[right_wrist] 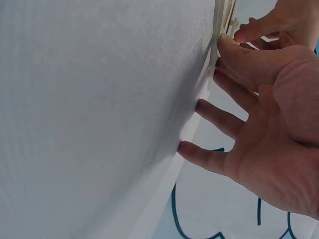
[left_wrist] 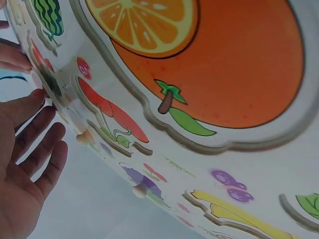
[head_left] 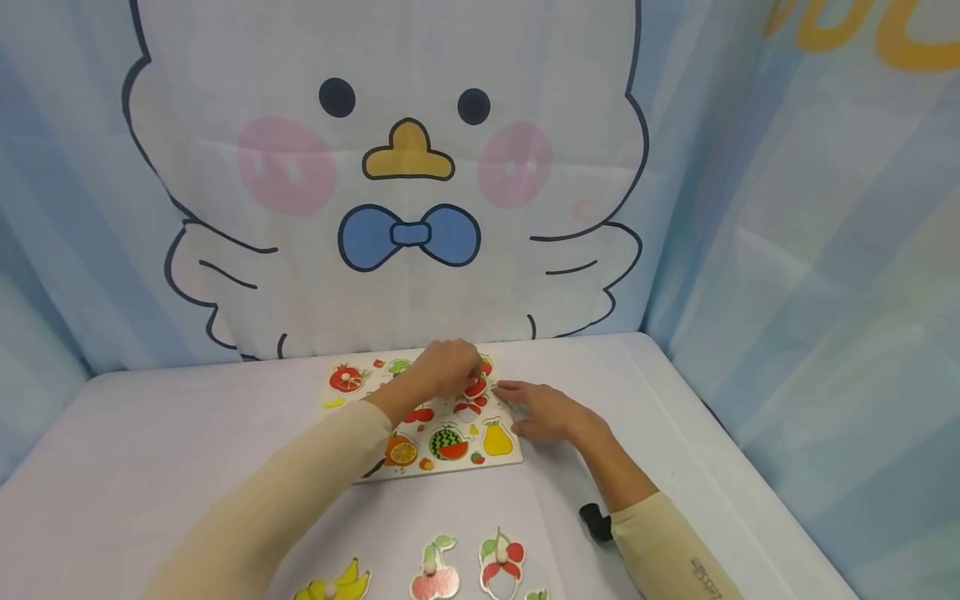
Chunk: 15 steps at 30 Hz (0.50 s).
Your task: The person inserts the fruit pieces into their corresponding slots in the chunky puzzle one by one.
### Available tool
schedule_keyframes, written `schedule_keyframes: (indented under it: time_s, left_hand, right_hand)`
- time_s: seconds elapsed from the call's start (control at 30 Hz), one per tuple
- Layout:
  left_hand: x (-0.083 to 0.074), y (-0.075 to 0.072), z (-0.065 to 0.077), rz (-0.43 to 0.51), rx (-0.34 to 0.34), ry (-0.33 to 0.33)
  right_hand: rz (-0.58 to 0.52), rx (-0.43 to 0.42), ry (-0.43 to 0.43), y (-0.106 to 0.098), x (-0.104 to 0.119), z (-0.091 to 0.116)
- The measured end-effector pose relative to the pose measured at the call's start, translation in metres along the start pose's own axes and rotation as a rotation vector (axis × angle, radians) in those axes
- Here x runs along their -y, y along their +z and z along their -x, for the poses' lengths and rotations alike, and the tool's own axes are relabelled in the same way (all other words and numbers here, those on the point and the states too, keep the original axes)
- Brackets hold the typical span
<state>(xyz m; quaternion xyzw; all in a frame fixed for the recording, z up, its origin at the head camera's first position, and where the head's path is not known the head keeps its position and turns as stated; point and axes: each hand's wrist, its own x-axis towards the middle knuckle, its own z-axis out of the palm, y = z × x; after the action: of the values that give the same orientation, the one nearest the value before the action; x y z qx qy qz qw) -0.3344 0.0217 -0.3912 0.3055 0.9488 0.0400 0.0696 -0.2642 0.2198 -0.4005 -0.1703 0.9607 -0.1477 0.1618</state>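
A wooden fruit puzzle board lies on the white-covered table. Over its far right part, my left hand pinches a red fruit puzzle piece by its small knob; the exact fruit is partly hidden by the fingers. The left wrist view shows that hand with thumb and fingertips at the knob. My right hand rests beside the board's right edge, fingers extended, fingertips right at the edge. In the right wrist view this hand has its fingers spread against the table surface.
Loose pieces lie in front of the board: bananas, a cherry piece and a red-and-white radish-like piece. Near the right sleeve sits a small black object. A printed cloth curtain stands behind the table.
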Motion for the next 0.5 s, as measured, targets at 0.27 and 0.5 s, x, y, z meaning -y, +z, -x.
schedule_keyframes:
  time_s: [0.27,0.5]
  left_hand:
    - [0.000,0.001,-0.008,0.001,0.007,-0.034]
    - [0.001,0.002,-0.014,0.004,-0.019,-0.024]
  right_hand:
    - [-0.035,0.000,0.012,0.002,-0.001,-0.001]
    - [-0.011,-0.006,0.007,0.002,-0.002,-0.001]
